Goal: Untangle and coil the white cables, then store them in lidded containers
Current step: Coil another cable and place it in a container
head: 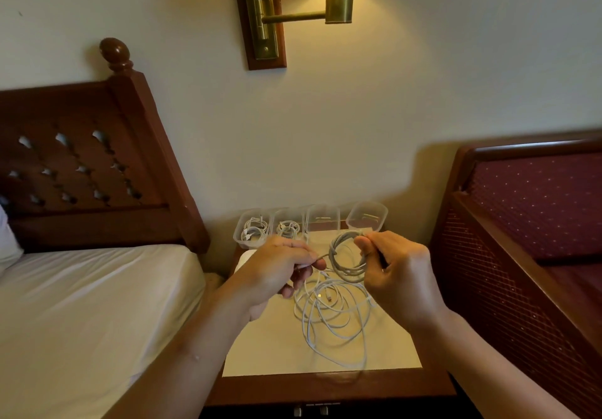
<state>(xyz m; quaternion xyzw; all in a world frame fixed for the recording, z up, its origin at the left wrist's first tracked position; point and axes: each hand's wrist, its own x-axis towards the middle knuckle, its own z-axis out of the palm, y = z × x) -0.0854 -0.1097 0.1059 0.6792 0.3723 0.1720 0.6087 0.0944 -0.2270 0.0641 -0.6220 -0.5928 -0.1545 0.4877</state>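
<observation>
Nightstand between bed and chair.

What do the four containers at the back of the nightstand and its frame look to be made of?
The containers look like thin clear plastic: coiled cables show through the two left ones. The nightstand frame looks like dark varnished wood with a soft sheen; its pale top panel's material is unclear.

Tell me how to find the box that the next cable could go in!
Look at the nightstand between the bed and the red chair. Four clear boxes line its back edge. Pick the rightmost box: it looks empty, while the two left ones hold cables.
</observation>
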